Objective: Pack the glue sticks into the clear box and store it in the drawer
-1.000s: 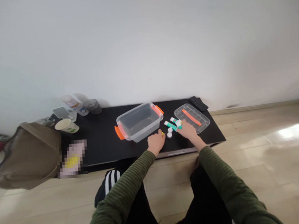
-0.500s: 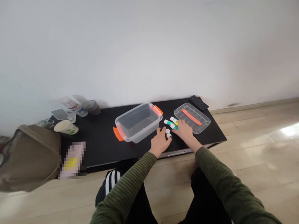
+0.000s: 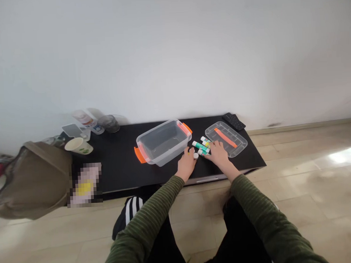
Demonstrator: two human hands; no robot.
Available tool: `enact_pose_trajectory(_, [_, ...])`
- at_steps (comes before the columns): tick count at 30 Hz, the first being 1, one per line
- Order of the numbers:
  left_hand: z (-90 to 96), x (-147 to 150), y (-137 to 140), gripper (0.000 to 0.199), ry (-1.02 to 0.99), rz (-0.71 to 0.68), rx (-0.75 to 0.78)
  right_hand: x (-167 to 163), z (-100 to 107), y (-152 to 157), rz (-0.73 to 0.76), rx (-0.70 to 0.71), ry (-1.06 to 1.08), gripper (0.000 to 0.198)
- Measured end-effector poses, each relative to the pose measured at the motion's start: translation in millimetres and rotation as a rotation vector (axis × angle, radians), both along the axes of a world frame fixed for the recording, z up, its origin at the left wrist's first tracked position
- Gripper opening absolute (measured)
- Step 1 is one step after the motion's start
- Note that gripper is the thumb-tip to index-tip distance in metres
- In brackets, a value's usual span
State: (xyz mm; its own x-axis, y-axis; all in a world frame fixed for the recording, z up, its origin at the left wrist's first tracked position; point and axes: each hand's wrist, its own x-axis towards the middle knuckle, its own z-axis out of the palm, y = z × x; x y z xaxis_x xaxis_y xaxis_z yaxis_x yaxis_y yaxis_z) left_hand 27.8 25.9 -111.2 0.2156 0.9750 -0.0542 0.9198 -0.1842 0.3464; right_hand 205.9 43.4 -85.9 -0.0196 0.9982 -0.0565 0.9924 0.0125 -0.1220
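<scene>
My left hand (image 3: 186, 164) is curled at the near right corner of a clear plastic box (image 3: 162, 157) with orange clips. Its fingers close around a small piece with a round white end (image 3: 196, 156), which looks like a glue stick; most of it is hidden. Several green and white glue sticks (image 3: 201, 147) lie together between my hands. My right hand (image 3: 218, 154) reaches over their right ends, thumb and fingers bent around the nearest glue stick (image 3: 202, 153). Just beyond that hand lies the clear lid (image 3: 241, 145) with an orange handle (image 3: 225, 137).
Everything stands on a black table (image 3: 118, 169) against a white wall. At its left are a paper cup (image 3: 79, 146), a glass (image 3: 108, 123), a spray can (image 3: 88, 122) and a brown bag (image 3: 36, 178). A black object (image 3: 234, 121) lies at the back right.
One of the two white round ends between my hands is gone from there, and a glue stick now lies beside the others under my right hand. My left hand has closed in on the remaining white end.
</scene>
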Motion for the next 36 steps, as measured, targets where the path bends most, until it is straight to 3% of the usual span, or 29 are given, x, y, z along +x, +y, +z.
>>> enact_pose_trajectory(8, [-2.4,-4,6,0.06,-0.133,-0.017,0.011,-17,0,-9,-0.078,0.022,-0.023,0.069])
enact_pose_trajectory(12, [-4.6,-4,8,0.057,-0.148,0.005,0.002,-26,3,-12,-0.142,-0.076,0.032,0.062])
enact_pose_trajectory(17, [-14.2,-4,15,0.059,-0.245,-0.016,0.038,-28,-1,-13,-0.097,-0.164,0.114,0.064])
enact_pose_trajectory(23, [-22.8,-3,21,0.064,-0.376,-0.046,0.071,-17,-8,-8,-0.051,-0.115,0.191,0.064])
enact_pose_trajectory(27, [-7.6,-2,13,0.061,-0.372,-0.032,0.053,-9,-1,-11,-0.004,-0.043,0.211,0.052])
enact_pose_trajectory(33, [28.2,-12,-13,0.037,-0.359,-0.073,0.151,-3,8,-28,0.081,0.042,0.242,0.039])
enact_pose_trajectory(36, [34.0,-17,-27,0.023,-0.251,-0.132,0.074,-8,11,-39,0.182,0.006,0.24,0.035])
